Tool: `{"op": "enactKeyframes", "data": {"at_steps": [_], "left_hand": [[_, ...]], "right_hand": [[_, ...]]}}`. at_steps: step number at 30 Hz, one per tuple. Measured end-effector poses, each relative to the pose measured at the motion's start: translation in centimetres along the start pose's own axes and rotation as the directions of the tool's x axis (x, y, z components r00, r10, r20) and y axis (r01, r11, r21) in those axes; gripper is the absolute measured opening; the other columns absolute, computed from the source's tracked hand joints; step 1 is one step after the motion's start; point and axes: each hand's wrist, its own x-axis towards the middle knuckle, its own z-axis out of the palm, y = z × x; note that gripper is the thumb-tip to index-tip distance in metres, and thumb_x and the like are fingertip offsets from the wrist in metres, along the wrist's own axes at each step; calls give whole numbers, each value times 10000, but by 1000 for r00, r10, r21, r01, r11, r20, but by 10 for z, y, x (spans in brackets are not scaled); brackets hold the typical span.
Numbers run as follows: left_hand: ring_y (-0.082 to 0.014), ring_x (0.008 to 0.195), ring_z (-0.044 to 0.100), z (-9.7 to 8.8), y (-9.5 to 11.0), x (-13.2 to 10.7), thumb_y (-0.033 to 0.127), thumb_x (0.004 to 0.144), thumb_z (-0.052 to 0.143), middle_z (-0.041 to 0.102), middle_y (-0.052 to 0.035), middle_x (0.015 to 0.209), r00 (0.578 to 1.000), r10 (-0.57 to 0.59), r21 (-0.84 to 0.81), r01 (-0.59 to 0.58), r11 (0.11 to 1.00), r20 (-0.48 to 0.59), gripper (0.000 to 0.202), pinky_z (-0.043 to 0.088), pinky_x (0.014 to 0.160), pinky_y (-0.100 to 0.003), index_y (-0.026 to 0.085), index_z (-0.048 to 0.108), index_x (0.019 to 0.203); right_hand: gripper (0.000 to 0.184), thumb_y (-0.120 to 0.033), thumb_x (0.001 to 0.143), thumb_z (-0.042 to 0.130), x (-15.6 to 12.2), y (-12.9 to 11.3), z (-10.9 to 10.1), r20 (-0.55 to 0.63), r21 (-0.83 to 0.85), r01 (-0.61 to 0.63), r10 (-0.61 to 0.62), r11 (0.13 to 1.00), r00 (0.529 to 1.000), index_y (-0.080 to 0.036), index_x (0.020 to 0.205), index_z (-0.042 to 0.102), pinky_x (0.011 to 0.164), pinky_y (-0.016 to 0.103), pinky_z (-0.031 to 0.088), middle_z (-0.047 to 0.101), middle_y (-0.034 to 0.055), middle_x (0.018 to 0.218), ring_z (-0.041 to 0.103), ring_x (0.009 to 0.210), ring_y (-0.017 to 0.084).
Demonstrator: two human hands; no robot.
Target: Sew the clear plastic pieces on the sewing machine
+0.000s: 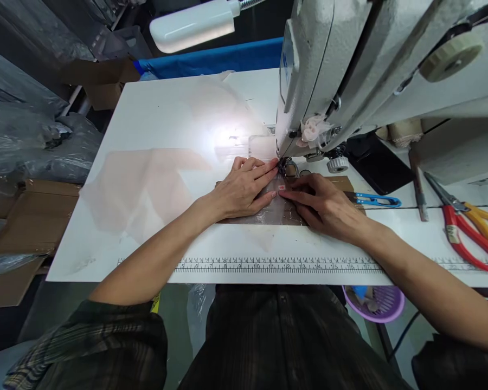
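My left hand (pixel 248 185) lies flat with its fingers stretched out on a thin, see-through piece of fabric (pixel 268 216), its fingertips close to the presser foot (pixel 283 164) of the sewing machine (pixel 309 70). On the other side of the foot, my right hand (pixel 323 206) has its fingers bent and drawn together at the fabric's edge. A small pink mark (pixel 282 187) shows on the fabric between the hands. Under the fabric, a brown patch (pixel 238 220) covers part of the machine bed. The fingers hide the exact grip.
Sheer pale pink pieces (pixel 146 184) lie spread on the white table (pixel 106 265). Blue thread snips (pixel 376 200), a black phone (pixel 380 162) and red-and-yellow scissors (pixel 469 233) are at the right. A printed ruler (pixel 260 265) runs along the front edge. A lamp (pixel 193 26) hangs above.
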Motion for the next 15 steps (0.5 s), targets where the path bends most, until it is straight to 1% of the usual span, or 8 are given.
{"op": "enactKeyframes", "data": {"at_steps": [5, 10, 15], "left_hand": [[-325, 1201, 503, 1, 2, 1, 424, 1027, 401, 483, -173, 1547, 1000, -8, 5, 8, 1000, -11, 489, 375, 956, -515, 130, 542, 1392], [-335, 1189, 509, 1, 6, 2, 407, 1027, 407, 498, -192, 1527, 1000, -21, 44, 22, 999, -23, 472, 372, 970, -523, 111, 571, 1357], [-341, 1178, 514, 1, 8, 2, 404, 1027, 409, 501, -194, 1524, 999, -30, 64, 31, 997, -28, 472, 374, 959, -527, 110, 560, 1365]], "right_hand": [[375, -183, 942, 546, 0, 3, 0, 6, 43, -8, 7, 999, 1000, -249, 1275, 704, 961, 479, 564, 597, 136, 1157, 605, 1090, 267], [365, -185, 935, 551, 1, 3, -2, 16, 63, -25, 24, 998, 1000, -248, 1254, 717, 955, 463, 569, 592, 128, 1145, 609, 1081, 257], [373, -187, 938, 549, 1, 2, -2, 26, 65, -26, 25, 998, 999, -259, 1266, 712, 970, 483, 561, 596, 131, 1152, 608, 1095, 268]]}}
